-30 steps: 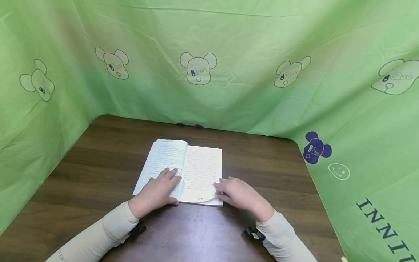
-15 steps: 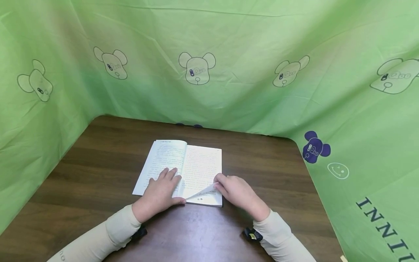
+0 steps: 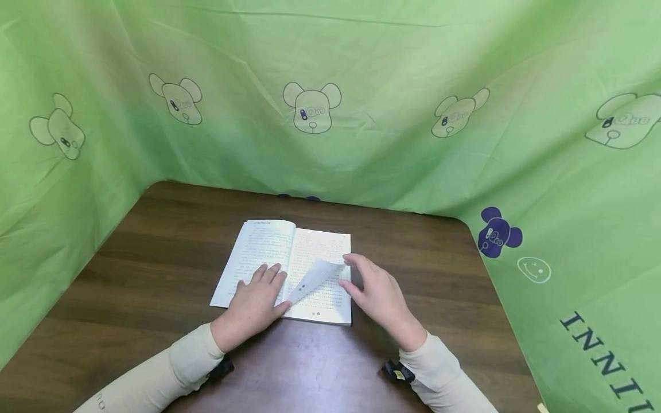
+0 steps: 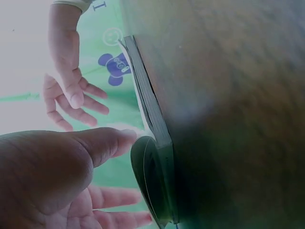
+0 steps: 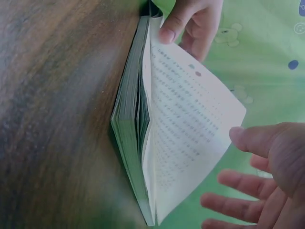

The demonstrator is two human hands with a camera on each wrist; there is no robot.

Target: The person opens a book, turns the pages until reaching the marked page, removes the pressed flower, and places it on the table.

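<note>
An open book [image 3: 260, 246] with printed text lies on the table. One right-hand page [image 3: 316, 278] is lifted and bent over toward the spine; the right wrist view shows this raised page [image 5: 190, 114] standing off the thick stack below. My left hand [image 3: 253, 304] rests on the left page with its fingers spread, the thumb at the lower end of the spine. Beside the book's right edge is my right hand [image 3: 379, 295], thumb and fingers apart. In the right wrist view its thumb [image 5: 252, 137] is at the page's edge; whether it touches is hard to tell.
The brown wooden table [image 3: 423, 258] extends around the book. A green curtain [image 3: 372, 166] printed with bear heads encloses its back and sides. Black wrist devices, one of them the right-hand device [image 3: 399, 371], sit under both sleeves.
My right hand first lifts the page's lower corner between its fingers, then spreads its fingers as the page rises and folds leftward. The left thumb shifts right, to the spine's foot.
</note>
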